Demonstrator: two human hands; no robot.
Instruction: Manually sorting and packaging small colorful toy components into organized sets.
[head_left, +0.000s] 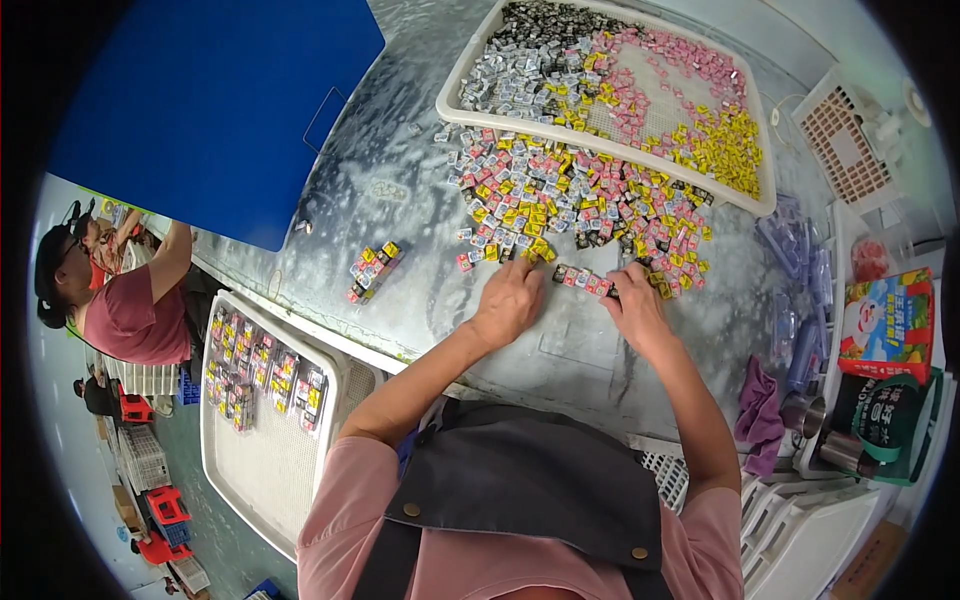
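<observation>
In the head view, the right hand (638, 308) is pinching one end of a row of small blocks (580, 280) lying between both hands. The left hand (510, 302) is curling beside the loose pile (575, 195); its grip I cannot tell. A white tray (545, 129) is bordering the pile; a blue panel (220, 110) is jutting leftward.

The grey, mottled bench (345, 215) carries 1 white tray (490, 119), a loose spread of small pink, yellow, white and black pieces (560, 190) just before it, 1 short row (583, 280) nearer the front, 1 compact block (373, 270) to the left, and clear plastic cases (792, 240) at the right.
</observation>
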